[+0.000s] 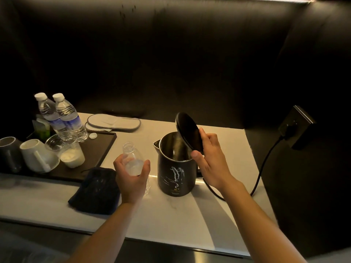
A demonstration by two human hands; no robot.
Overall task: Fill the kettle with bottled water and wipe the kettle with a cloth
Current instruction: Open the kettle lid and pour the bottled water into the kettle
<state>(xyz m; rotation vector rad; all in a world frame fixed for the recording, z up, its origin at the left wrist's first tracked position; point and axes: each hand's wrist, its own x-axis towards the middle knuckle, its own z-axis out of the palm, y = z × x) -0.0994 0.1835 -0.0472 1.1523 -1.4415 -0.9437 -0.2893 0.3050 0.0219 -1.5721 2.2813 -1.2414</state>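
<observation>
Frame centre: left hand (133,177) wraps uncapped bottle (133,158), upright, just left of kettle (175,168). Right hand (209,160) pinches lid (188,131) open; mouth clear.

Black kettle (176,173) upright, lid (188,131) raised; uncapped clear bottle (133,158) beside; dark cloth (96,188) flat.

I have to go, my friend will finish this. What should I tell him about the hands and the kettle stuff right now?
Left hand: holds the open bottle upright, left of the kettle.
Right hand: on the raised lid; kettle is open on the counter.
Cloth: folded, left of the bottle, untouched.
Two capped bottles stand on the tray; a loose cap lies beside them.
Done: bottle uncapped, lid opened. The kettle's water level can't be seen.
Left: finish pouring if needed, close the lid, wipe the kettle.
</observation>
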